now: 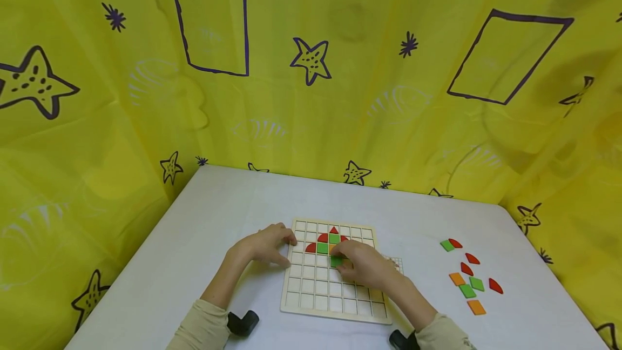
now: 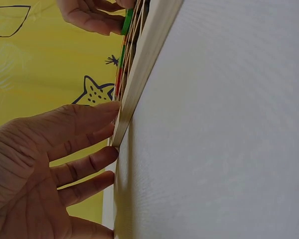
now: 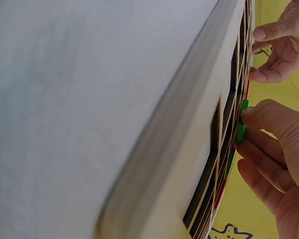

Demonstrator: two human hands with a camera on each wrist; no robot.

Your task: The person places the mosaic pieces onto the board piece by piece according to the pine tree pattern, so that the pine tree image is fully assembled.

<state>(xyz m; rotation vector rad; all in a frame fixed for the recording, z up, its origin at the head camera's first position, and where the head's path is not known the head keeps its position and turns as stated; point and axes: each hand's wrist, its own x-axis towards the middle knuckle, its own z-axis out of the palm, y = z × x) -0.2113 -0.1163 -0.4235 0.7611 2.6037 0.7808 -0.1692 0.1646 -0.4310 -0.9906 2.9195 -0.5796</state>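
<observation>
A wooden grid board (image 1: 335, 315) lies on the white table, with red, green and orange pieces set in its upper cells. A red triangle (image 1: 333, 230) tops this pattern. My right hand (image 1: 366, 263) pinches a green square tile (image 3: 241, 130) between thumb and fingers, over a cell below the pattern's middle; its fingers hide part of the orange and red pieces there. At the board's left edge, my left hand (image 1: 264, 244) rests its fingertips with the fingers loosely extended. In the left wrist view, the thumb (image 2: 97, 115) touches the board's side.
Loose pieces lie on the table to the right: several red quarter-rounds (image 1: 472, 258), green squares (image 1: 467, 290) and orange squares (image 1: 477, 307). A small gridded card (image 1: 397, 264) shows partly from behind the board's right edge. A yellow patterned curtain (image 1: 272, 107) surrounds the table's back and sides.
</observation>
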